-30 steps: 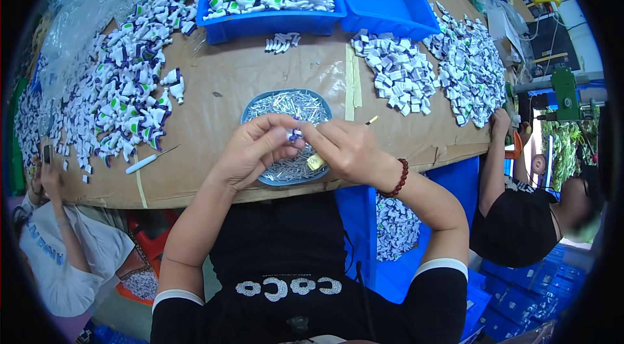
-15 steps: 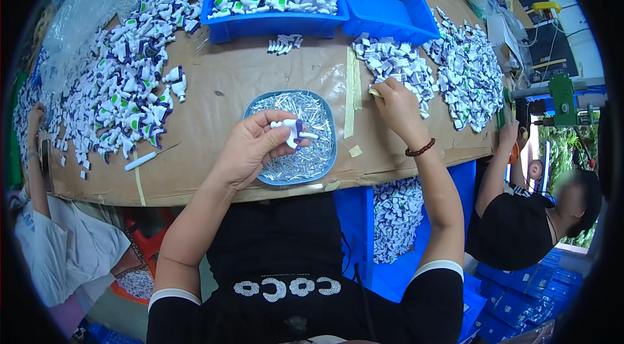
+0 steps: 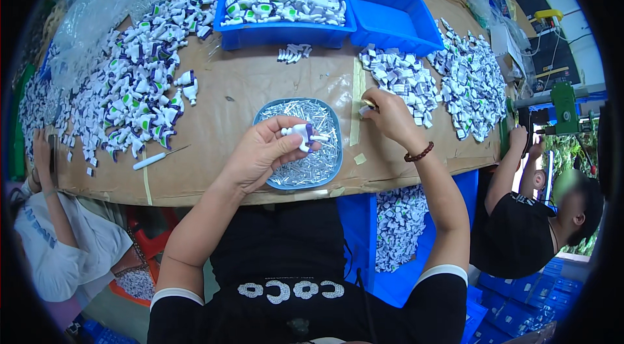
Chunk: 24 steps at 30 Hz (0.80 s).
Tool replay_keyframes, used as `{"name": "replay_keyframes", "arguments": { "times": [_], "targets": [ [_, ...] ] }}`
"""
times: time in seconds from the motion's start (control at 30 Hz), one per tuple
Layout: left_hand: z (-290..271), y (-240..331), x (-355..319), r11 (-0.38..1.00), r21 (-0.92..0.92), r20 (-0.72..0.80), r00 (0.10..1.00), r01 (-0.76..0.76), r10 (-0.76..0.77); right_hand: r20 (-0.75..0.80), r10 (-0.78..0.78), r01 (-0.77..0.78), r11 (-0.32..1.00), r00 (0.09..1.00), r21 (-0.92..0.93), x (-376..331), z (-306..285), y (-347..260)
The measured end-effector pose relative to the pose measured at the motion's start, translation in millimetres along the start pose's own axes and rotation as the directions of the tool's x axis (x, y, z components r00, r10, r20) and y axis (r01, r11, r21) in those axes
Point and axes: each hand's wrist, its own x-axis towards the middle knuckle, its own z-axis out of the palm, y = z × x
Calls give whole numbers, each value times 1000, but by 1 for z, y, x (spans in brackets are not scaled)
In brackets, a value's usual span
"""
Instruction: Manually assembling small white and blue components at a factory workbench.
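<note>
My left hand [image 3: 263,152] pinches a white and purple plastic toy part [image 3: 301,135], a pale peg jutting from its right side. The part is over a light blue bowl [image 3: 338,168] full of small, shiny metal pins [image 3: 299,172]. My right hand [image 3: 395,124] is closed, fingertips together, by the near left edge of a pile of small white plastic pieces [image 3: 403,77]. A small white piece [image 3: 365,111] shows at its fingertips, beside something yellowish that I cannot make out.
White and purple toy parts [image 3: 140,84] heap up at left, near a white-handled pointed tool [image 3: 153,159]. Behind stand a filled blue bin [image 3: 286,37] and an empty blue bin [image 3: 390,16]. More white pieces [image 3: 471,84] lie at right. Other people work at both sides.
My right hand has drawn slightly left and nearer from the white pieces, and a small white piece now shows at its fingertips. My left hand keeps its hold on the toy part.
</note>
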Motion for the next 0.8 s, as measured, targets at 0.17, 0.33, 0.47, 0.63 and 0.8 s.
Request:
{"name": "replay_keyframes", "arguments": {
  "times": [0.17,0.33,0.47,0.63,0.8],
  "targets": [
    [3,1,1,994,-111,-65,998,-22,15,-109,61,-8,902,992,432,3,-11,-51],
    [7,-2,1,986,-160,-17,999,-36,34,69,113,-120,551,991,826,-3,-14,-106],
    [8,-2,1,987,-154,-8,999,-43,43,115,145,-170,462,983,871,-6,-11,-113],
    [6,-4,1,986,-154,-26,998,-58,55,99,127,-148,479,987,865,-8,-10,-111],
    [10,-6,-1,989,-107,-73,993,-102,94,74,123,-128,526,990,841,-13,-10,-111]
  ]
}}
